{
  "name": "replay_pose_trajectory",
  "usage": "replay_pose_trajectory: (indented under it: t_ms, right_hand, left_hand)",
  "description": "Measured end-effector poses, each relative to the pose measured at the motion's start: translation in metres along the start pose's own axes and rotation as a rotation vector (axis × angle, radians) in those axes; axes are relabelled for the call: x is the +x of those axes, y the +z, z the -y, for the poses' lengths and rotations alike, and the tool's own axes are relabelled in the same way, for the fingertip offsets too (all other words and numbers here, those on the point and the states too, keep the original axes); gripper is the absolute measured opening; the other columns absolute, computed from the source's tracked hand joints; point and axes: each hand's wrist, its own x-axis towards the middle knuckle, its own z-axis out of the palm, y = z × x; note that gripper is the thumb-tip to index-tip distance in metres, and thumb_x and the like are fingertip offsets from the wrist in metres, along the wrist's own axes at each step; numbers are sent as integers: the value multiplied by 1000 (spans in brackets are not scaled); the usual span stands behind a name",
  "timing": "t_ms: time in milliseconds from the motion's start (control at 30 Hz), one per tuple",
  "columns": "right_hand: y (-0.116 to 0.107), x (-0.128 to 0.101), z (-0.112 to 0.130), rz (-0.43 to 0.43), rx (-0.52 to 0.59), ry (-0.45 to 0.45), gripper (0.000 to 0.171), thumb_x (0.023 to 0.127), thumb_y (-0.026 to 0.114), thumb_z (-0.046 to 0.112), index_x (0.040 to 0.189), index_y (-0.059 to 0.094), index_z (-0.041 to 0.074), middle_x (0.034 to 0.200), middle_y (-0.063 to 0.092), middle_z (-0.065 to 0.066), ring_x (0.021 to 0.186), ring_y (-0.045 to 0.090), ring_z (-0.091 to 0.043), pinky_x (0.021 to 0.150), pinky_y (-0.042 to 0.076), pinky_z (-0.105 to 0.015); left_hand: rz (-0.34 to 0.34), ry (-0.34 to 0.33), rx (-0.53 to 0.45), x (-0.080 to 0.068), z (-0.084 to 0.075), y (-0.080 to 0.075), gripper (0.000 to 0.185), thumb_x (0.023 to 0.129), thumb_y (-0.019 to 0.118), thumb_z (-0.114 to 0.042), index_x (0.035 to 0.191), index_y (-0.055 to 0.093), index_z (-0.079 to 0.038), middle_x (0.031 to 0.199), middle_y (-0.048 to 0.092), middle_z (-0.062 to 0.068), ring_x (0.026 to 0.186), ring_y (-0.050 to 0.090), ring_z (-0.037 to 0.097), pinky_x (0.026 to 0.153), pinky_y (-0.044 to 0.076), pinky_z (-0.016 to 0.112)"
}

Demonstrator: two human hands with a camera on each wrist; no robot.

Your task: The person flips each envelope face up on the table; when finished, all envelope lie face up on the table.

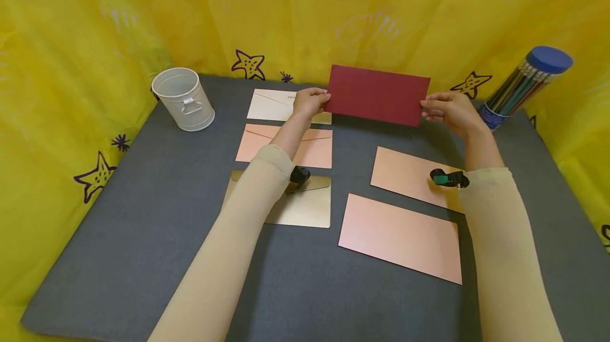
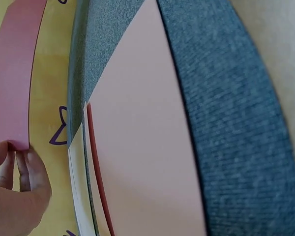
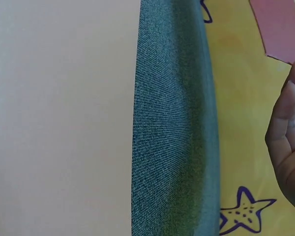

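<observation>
Hands first: your left hand [image 1: 311, 101] pinches the left short edge of a dark red rectangular paper envelope [image 1: 378, 95], and your right hand [image 1: 448, 110] pinches its right short edge, so you hold it between them, lifted off the mat and raised toward the back of the scene. In your left wrist view the fingertips [image 2: 20, 164] close on the lower corner of the red envelope [image 2: 14, 78], which looks paler pink there. In your right wrist view the right hand's fingers [image 3: 285, 123] lie along the edge of the same envelope [image 3: 280, 27]; how tightly they curl cannot be told from that view alone.

Below your hands lies a dark grey felt mat [image 1: 157, 209] on a yellow cloth with purple starfish prints [image 1: 71, 40]. On the mat under your left forearm you have a column of envelopes: a cream paper envelope [image 1: 269, 105] at the back, a pale pink paper envelope [image 1: 314, 149] in front of it, and a shiny gold paper envelope [image 1: 305, 207] nearest you. To the right, two pink rectangular envelopes lie face down, one farther [image 1: 405, 175] and one nearer [image 1: 400, 236], close together but apart.

A small white metal bucket [image 1: 183, 99] stands upright at the mat's back left corner. A clear tube of pencils with a blue cap [image 1: 521, 85] leans at the back right, just beside your right hand.
</observation>
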Motion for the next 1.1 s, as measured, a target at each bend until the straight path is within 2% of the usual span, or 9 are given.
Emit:
replay_pose_trajectory:
  t_ms: [133, 267, 367, 533, 667, 767, 833, 1000, 1100]
  right_hand:
    - [0, -1, -2, 17, 40, -5, 9, 94, 64, 8, 93, 73, 10, 83, 74, 1, 72, 71, -14, 69, 60, -22]
    - [0, 1, -5, 55, 66, -16, 8, 95, 63, 9, 96, 71, 9, 82, 76, -2, 74, 74, -15, 71, 61, -24]
    - [-2, 2, -7, 83, 65, -17, 11, 96, 62, 11, 100, 71, 8, 87, 79, -4, 81, 76, -16, 74, 61, -26]
    - [-6, 3, -5, 100, 16, 17, 18, 100, 56, 22, 104, 69, 9, 96, 79, -1, 88, 76, -15, 78, 61, -25]
    - [-6, 4, -3, 65, -24, 71, 22, 98, 59, 28, 101, 73, 12, 93, 77, 4, 85, 76, -14, 76, 61, -24]
    - [-6, 5, -2, 36, -23, 109, 15, 95, 64, 22, 101, 76, 15, 94, 75, 6, 82, 74, -12, 73, 61, -23]
    - [-6, 6, -3, 29, -17, 120, 13, 95, 65, 16, 101, 76, 15, 95, 73, 7, 78, 72, -10, 71, 60, -22]
    - [-9, 5, -10, 36, 1, 121, 18, 97, 60, 7, 103, 75, 15, 91, 73, 6, 71, 66, -9, 68, 58, -19]
    - [-11, 4, -12, 27, 25, 131, 20, 97, 59, 6, 109, 71, 16, 89, 71, 5, 72, 67, -9, 68, 58, -19]
  left_hand:
    - [-4, 32, 60, -2, 1, -2, 25, 95, 65, -17, 115, 69, -3, 88, 60, -1, 71, 52, 9, 68, 47, 17]
    - [20, 20, 15, -3, 2, -3, 26, 96, 64, -17, 117, 68, -2, 78, 62, -1, 62, 55, 7, 60, 48, 13]
    - [28, 12, -29, -3, 0, -2, 27, 98, 61, -16, 119, 67, 0, 77, 66, 1, 59, 60, 6, 59, 51, 13]
    - [27, 1, -60, -2, -3, 1, 31, 101, 55, -19, 124, 65, 0, 101, 73, 14, 65, 66, 8, 72, 58, 18]
    - [47, -4, -66, -2, -2, 2, 32, 100, 57, -19, 124, 66, 1, 123, 66, 20, 80, 67, 13, 92, 58, 29]
    - [90, -17, -35, 0, 0, 2, 33, 99, 59, -16, 128, 64, -1, 132, 61, 17, 90, 65, 16, 98, 56, 33]
    - [122, -23, -16, 1, 0, 3, 37, 97, 60, -10, 133, 60, -4, 136, 58, 16, 88, 64, 15, 95, 57, 31]
    - [172, -35, 7, 2, 2, 4, 57, 91, 62, 2, 146, 47, -6, 145, 52, 16, 75, 57, 9, 72, 54, 21]
    - [177, -56, -5, 2, 4, 6, 62, 90, 65, 1, 147, 43, -3, 146, 50, 17, 79, 59, 10, 75, 55, 20]
